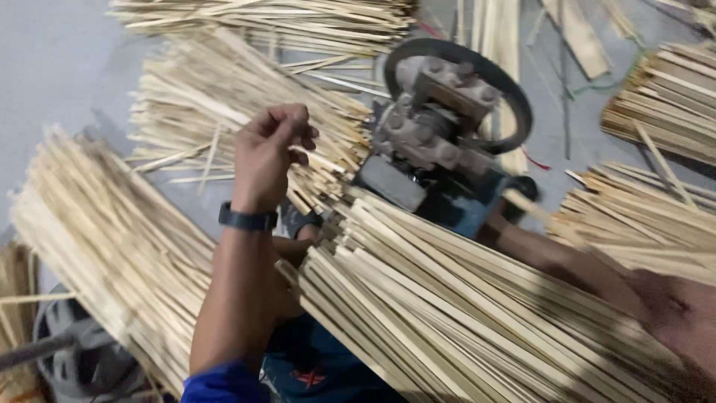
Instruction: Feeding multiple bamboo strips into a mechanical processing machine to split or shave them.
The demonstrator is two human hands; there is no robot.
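Bamboo strips across the lap, one being fed to the splitter.

A thick bundle of bamboo strips [447,313] lies nearest, slanting across the lap. The left hand [268,153] (wristwatch on that wrist) is raised with fingers pinched narrow on a thin strip [317,160], close beside the small grey machine [436,123] with its dark wheel. The right hand [675,310] is blurred at the frame's edge; I cannot tell its grip. Feeding seems in hand; next calls for lining the strip's end squarely with the machine's inlet.
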